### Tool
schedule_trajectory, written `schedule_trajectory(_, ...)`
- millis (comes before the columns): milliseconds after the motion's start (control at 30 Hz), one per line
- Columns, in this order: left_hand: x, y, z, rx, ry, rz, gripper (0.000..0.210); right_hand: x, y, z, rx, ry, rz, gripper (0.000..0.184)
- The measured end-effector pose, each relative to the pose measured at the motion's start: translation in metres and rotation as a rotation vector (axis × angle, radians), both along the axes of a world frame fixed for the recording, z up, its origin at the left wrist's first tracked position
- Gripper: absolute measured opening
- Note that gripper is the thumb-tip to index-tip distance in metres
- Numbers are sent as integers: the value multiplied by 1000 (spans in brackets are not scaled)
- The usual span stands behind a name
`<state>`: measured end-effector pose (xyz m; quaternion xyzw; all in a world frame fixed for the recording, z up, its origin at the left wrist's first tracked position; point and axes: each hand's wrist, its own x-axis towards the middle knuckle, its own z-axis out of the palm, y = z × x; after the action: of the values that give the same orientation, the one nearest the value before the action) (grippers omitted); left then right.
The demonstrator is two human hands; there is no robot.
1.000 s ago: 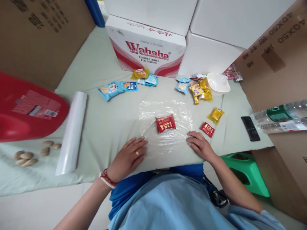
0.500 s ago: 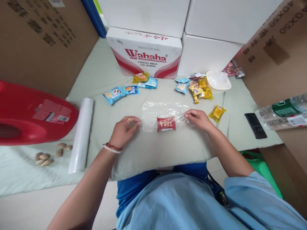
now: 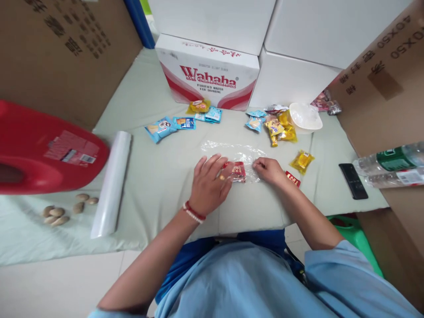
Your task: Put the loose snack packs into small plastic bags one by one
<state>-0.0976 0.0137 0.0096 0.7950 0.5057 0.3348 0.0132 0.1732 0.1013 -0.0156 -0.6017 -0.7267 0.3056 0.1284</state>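
A sheet of thin clear plastic film (image 3: 241, 151) lies on the cloth-covered table with a small red snack packet (image 3: 239, 171) on or under it; I cannot tell which. My left hand (image 3: 210, 183) is open, fingers spread over the left part of the film and covering the packet's left end. At the film's right edge, my right hand (image 3: 269, 169) pinches the plastic between thumb and fingers. Beside my right wrist lies a second red packet (image 3: 293, 178), partly hidden by the arm. A yellow packet (image 3: 302, 161) rests just beyond it.
Blue snack packets (image 3: 161, 129) and more yellow ones (image 3: 287, 128) lie toward the back, near a white bowl (image 3: 306, 118) and a Wahaha carton (image 3: 207, 73). A film roll (image 3: 111, 185), walnuts (image 3: 57, 212) and a red jug (image 3: 49, 150) are left; a phone (image 3: 353, 181) and bottles (image 3: 394, 165) right.
My left hand has let go of the film's left edge and moved right, opening over the red packet. My right hand stays at the right edge. The second red packet now shows beside my right wrist.
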Motion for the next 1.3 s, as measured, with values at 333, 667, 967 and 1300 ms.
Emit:
schedule_trajectory(333, 4, 44, -46, -442, -176, -135, 23, 18, -7, 6, -96, 72, 76, 31)
schedule_trajectory(667, 20, 40, -52, -263, -202, -42, 28, -52, 73, 22, 225, -289, 191, 41)
schedule_trajectory(967, 19, 35, -54, -113, -194, -54, 21, -61, 68, 54, 149, -40, 326, 10)
schedule_trajectory(1300, 18, 28, -44, -260, -50, -37, 33, -44, -48, 20, 317, -58, 569, 26)
